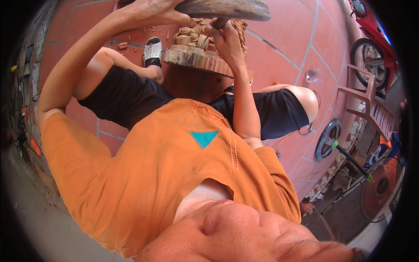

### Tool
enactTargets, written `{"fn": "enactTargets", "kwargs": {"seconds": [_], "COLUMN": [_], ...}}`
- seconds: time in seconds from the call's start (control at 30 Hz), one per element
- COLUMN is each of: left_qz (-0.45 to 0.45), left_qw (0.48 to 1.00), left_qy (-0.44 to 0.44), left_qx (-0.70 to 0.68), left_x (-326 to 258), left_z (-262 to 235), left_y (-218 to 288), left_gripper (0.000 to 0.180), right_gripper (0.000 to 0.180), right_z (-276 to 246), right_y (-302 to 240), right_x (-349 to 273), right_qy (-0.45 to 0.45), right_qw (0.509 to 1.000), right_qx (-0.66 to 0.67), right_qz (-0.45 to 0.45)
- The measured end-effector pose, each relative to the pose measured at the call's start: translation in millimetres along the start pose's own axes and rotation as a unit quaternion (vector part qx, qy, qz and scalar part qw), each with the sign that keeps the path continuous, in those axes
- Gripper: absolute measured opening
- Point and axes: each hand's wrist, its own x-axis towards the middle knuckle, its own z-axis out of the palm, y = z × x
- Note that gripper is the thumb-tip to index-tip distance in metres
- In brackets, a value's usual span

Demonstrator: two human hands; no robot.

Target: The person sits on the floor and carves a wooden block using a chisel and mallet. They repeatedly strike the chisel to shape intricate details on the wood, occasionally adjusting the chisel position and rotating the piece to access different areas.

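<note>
A dark wooden mallet [227, 9] with a long, curved head lies across the top of the view. My right hand [228, 43] is closed around its short handle, above a wood carving. That carving [203, 59] is pale brown, with rounded relief and a rough, thick base, and stands on the floor between my feet. My left hand [159, 12] is curled at the mallet head's left end, thumb pointing right. Its fingers are mostly hidden by the mallet and the picture's edge, so what they grip cannot be made out.
Wood chips [123, 45] are scattered on the red tile floor [279, 48], near my white sandal [152, 50]. On the right are a clear cup [312, 75], a plastic chair [370, 102], a red motorbike [371, 56] and a standing fan [328, 139]. Clutter lines the left side.
</note>
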Motion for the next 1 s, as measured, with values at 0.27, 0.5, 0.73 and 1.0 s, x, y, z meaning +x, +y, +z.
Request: {"fn": "enactTargets", "kwargs": {"seconds": [0.27,0.5,0.73,1.0], "left_qz": [0.053,0.101,0.097,0.125], "left_qw": [0.992,0.987,0.987,0.981], "left_qy": [0.086,0.098,0.096,0.130], "left_qx": [-0.076,-0.081,-0.084,-0.070], "left_x": [-4,-7,-9,-10], "left_z": [-3,-4,-1,2], "left_y": [2,9,5,2], "left_gripper": [0.076,0.079,0.078,0.079], "right_gripper": [0.019,0.018,0.016,0.018], "right_z": [-1,-3,1,2], "right_y": [-14,-6,1,6], "right_x": [-4,-4,-3,-5], "right_qy": [0.000,-0.003,-0.001,-0.008], "right_qw": [1.000,0.999,0.996,0.994], "right_qx": [-0.023,0.036,0.081,0.101], "right_qz": [-0.016,0.012,0.028,0.032]}}
